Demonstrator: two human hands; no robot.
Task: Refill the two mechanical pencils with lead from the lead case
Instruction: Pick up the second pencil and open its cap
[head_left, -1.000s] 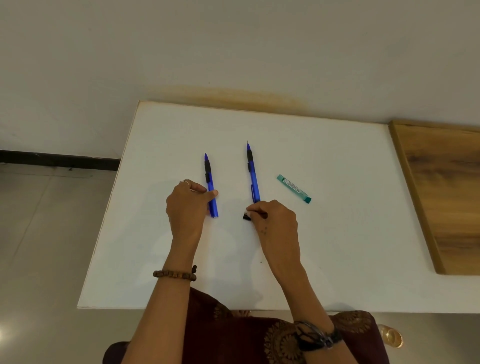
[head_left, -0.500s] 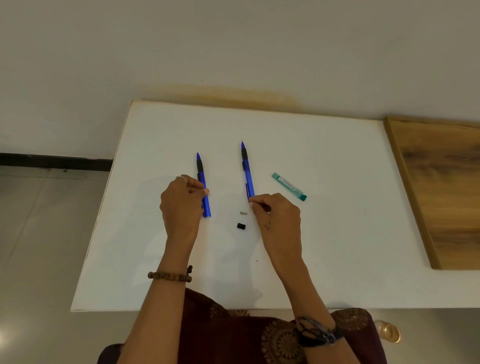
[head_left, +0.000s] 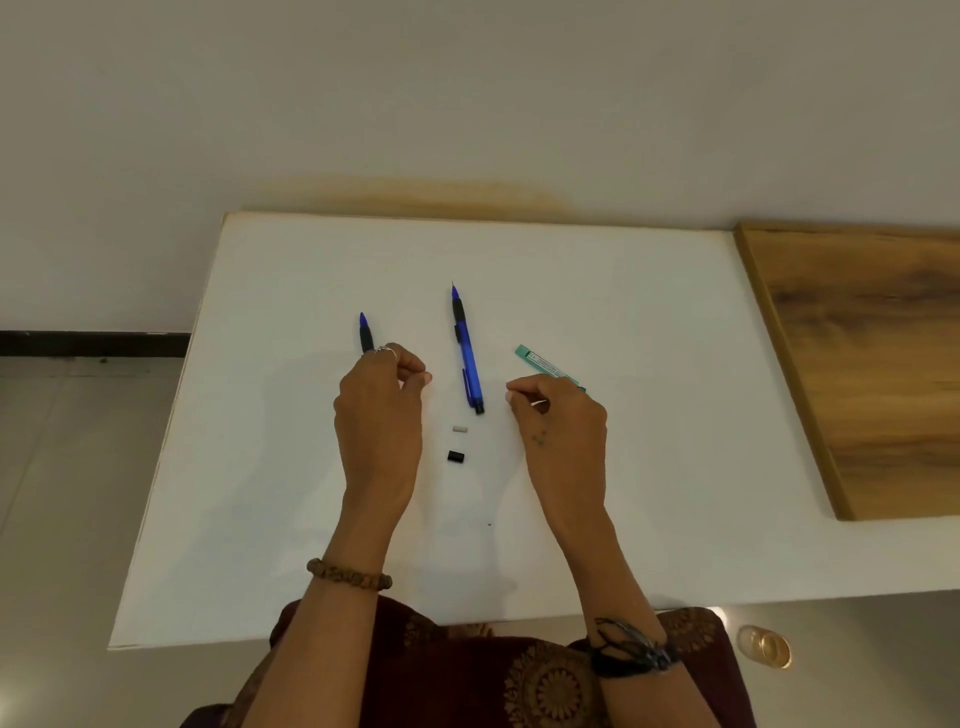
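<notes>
Two blue mechanical pencils lie on the white table (head_left: 623, 493), tips pointing away from me. The middle pencil (head_left: 467, 358) lies free, its rear end open. Just below it sit a small white eraser (head_left: 460, 429) and a black cap (head_left: 455, 457). My left hand (head_left: 379, 415) hovers with curled fingers over the left pencil (head_left: 366, 332), hiding all but its tip; whether it grips the pencil is hidden. The green lead case (head_left: 543, 362) lies to the right. My right hand (head_left: 563, 431), fingers curled and thumb against forefinger, covers the case's near end with nothing visible in it.
A wooden surface (head_left: 872, 364) adjoins the table on the right. A wall runs close behind the table's far edge. A small round brass object (head_left: 769, 647) lies on the floor at the lower right. My lap shows below the table's near edge.
My right hand left the middle pencil's rear end and moved right to the lead case. The eraser and cap now lie free. My left hand shifted slightly right over the left pencil.
</notes>
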